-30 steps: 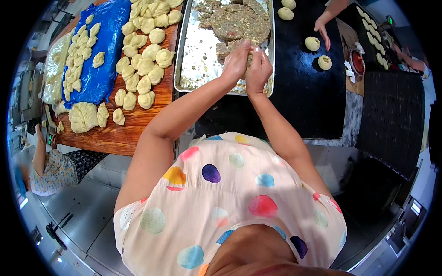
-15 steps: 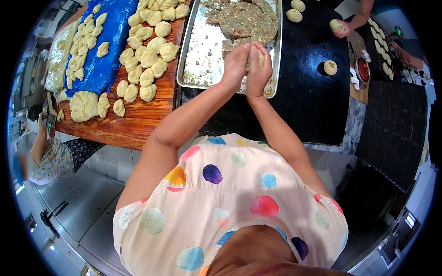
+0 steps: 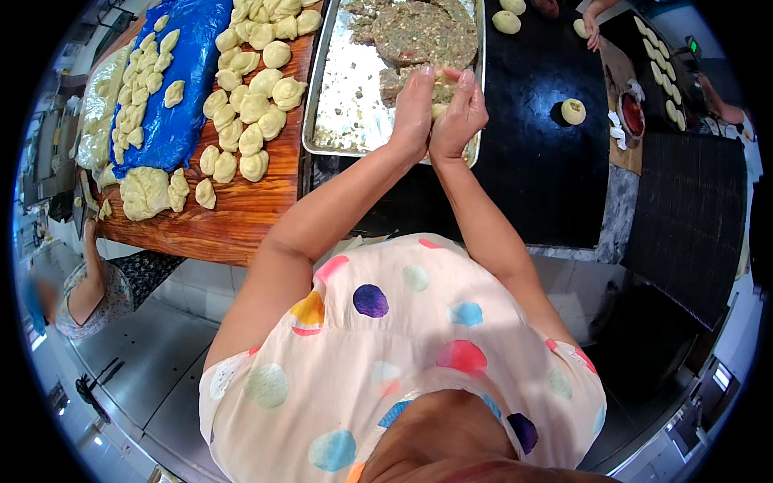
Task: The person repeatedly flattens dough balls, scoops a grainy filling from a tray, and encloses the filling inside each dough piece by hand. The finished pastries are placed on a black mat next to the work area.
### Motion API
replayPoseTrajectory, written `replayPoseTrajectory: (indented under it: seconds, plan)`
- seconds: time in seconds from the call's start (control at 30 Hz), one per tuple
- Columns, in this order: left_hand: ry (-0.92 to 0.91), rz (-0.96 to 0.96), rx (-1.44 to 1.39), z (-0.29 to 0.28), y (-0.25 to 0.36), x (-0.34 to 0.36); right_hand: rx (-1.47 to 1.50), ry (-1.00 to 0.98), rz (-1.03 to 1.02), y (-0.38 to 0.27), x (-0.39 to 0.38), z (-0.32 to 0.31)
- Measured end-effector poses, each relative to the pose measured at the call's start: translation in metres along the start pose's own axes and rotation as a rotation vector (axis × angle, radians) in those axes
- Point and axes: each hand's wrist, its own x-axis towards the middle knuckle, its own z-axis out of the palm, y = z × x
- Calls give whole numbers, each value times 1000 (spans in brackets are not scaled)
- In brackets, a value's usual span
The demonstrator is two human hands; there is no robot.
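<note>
My left hand (image 3: 413,117) and my right hand (image 3: 457,122) are cupped together over the near end of a metal tray (image 3: 342,109). Between them they hold a dough ball (image 3: 441,95), mostly covered by my palms and fingers. Brown minced filling (image 3: 427,34) with pale and green bits is heaped in the tray just beyond my fingertips. To the left, several lumps of pale dough (image 3: 262,109) lie on a wooden tabletop (image 3: 233,205). On the black work surface (image 3: 535,161) to the right sits a round filled bun (image 3: 572,111).
Dough pieces also lie on a blue plastic sheet (image 3: 187,121) at far left. Beyond the bun, another person's hand (image 3: 593,30) touches a dough ball (image 3: 580,28). A bowl of red contents (image 3: 632,117) and a tray of pale buns (image 3: 659,68) stand right. Another person (image 3: 88,294) is at left.
My right fingers have shifted around the dough ball, showing more of it. The other person's hand at upper right has moved away with its ball. The view has shifted slightly.
</note>
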Motion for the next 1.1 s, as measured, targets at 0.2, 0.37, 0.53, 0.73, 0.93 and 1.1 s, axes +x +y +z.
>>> replayPoseTrajectory:
  seconds: [0.2, 0.37, 0.53, 0.73, 0.93, 1.1]
  plan:
    - [-214, -256, -82, -20, 28, 12, -130, -359, -264, 1, 6, -22]
    - [-506, -430, 106, -12, 72, 14, -184, -652, -71, 0, 18, -48]
    - [-278, -285, -340, -7, 44, -18, -181, -558, -404, -11, 14, -42]
    - [-581, -394, 26, -6, 70, -12, -218, -735, -263, -25, 34, -66]
    - [-511, -398, -65, -3, 69, -28, -222, -688, -470, -39, 28, -63]
    - [-670, -419, -47, 4, 79, -14, -230, -515, -597, -28, 27, -66]
